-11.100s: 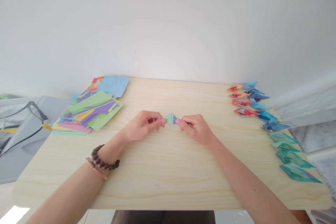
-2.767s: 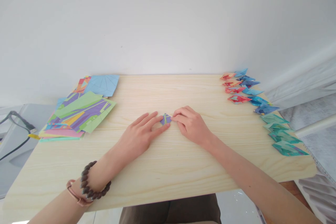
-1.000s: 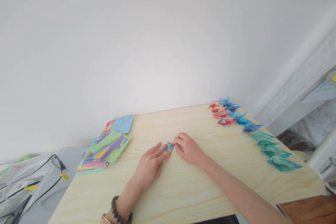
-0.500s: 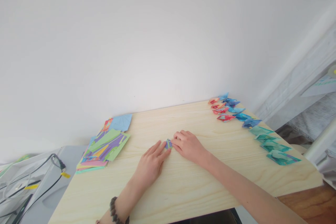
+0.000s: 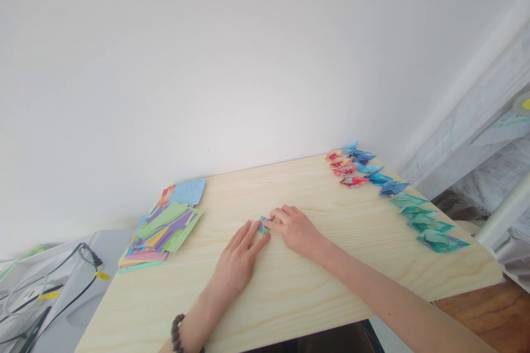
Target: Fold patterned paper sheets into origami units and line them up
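Observation:
A small folded paper piece [image 5: 263, 225], purple and green, lies on the light wooden table [image 5: 290, 298] near its middle. My left hand [image 5: 240, 256] rests flat with fingers stretched out, the fingertips pressing on the piece's left side. My right hand [image 5: 292, 229] has its fingers curled, the tips pinched on the piece's right edge. A dark bead bracelet [image 5: 177, 333] sits on my left wrist.
A stack of colourful paper sheets [image 5: 163, 229] lies at the table's left rear. Several folded paper shapes, red, blue and teal [image 5: 393, 196], line the right edge. A white wall stands behind; a grey surface with black cables [image 5: 49, 292] is at the left.
The view has tilted up and to the right since the earliest frames. The folded piece, once held in the air by both hands, now lies pressed on the table; over the last second the hands barely moved.

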The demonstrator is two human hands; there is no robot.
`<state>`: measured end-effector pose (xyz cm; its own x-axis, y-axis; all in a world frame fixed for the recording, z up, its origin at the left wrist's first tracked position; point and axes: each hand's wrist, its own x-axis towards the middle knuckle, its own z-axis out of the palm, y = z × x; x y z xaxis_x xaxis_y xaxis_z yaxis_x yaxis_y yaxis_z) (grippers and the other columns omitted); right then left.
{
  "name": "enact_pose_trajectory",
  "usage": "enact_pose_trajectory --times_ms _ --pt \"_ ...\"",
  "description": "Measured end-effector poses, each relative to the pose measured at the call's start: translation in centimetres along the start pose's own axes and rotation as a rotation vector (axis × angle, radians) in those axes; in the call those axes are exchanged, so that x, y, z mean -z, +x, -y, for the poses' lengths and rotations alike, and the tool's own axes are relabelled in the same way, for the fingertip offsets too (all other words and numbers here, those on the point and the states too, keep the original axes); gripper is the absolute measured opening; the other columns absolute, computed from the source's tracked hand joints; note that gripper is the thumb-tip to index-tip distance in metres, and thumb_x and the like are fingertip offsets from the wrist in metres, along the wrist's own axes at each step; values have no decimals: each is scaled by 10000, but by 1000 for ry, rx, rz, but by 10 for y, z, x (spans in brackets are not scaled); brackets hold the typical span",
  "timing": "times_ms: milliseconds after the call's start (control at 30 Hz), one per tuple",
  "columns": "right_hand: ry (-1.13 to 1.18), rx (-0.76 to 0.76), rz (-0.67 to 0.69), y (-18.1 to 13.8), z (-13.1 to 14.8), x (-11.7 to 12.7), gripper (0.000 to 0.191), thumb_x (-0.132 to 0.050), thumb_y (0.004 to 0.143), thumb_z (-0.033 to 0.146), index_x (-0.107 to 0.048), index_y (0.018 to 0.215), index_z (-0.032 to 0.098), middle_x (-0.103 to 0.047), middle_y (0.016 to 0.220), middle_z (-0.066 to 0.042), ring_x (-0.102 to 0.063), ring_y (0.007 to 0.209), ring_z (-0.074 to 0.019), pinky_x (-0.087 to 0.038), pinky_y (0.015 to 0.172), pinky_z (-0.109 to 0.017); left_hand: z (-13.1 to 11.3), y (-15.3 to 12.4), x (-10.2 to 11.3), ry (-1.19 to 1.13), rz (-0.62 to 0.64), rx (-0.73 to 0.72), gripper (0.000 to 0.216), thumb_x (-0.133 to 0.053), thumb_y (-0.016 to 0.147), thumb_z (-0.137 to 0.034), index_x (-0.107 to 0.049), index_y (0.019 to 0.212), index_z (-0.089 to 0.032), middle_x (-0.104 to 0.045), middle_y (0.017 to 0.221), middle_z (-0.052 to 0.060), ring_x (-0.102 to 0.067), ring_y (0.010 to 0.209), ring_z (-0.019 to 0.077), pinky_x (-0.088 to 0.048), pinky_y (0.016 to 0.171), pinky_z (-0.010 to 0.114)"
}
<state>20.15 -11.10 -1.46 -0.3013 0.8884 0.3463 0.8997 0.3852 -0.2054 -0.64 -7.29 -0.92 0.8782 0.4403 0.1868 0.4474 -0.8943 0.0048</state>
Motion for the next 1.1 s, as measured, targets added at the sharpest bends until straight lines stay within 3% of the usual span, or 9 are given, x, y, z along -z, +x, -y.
enact_pose_trajectory --times_ms 233,500,900,1100 --pt "-46 32 20 9 4 1 232 -477 834 85 -637 937 218 -590 942 -52 -450 886 -190 -370 749 -317 3 -2 -3 -14 0 -3 647 -354 741 29 -395 1338 -216 -345 1427 77 -268 1332 263 -369 1041 466" --pt "131 -45 -75 -8 -4 -4 371 -420 842 44 -613 1095 234 -591 1006 -51 -470 947 -172 -390 841 -314 1 -2 -1 -36 4 -6 661 -343 718 49 -426 1317 -218 -338 1430 68 -264 1334 258 -377 1033 474" --pt "160 -149 -71 -2 -1 -6 346 -449 817 28 -667 969 251 -590 972 -29 -480 909 -165 -386 825 -321 -3 -4 -2 -119 -14 93 640 -322 757 51 -437 1299 -269 -350 1379 76 -259 1333 256 -397 1019 455" --pt "177 -112 -92 -8 -3 -6 358 -409 843 34 -651 1015 234 -587 997 -45 -473 943 -169 -400 845 -305 -5 -3 -2 -114 -39 94 600 -344 778 27 -447 1286 -276 -384 1343 81 -321 1298 267 -428 982 459"
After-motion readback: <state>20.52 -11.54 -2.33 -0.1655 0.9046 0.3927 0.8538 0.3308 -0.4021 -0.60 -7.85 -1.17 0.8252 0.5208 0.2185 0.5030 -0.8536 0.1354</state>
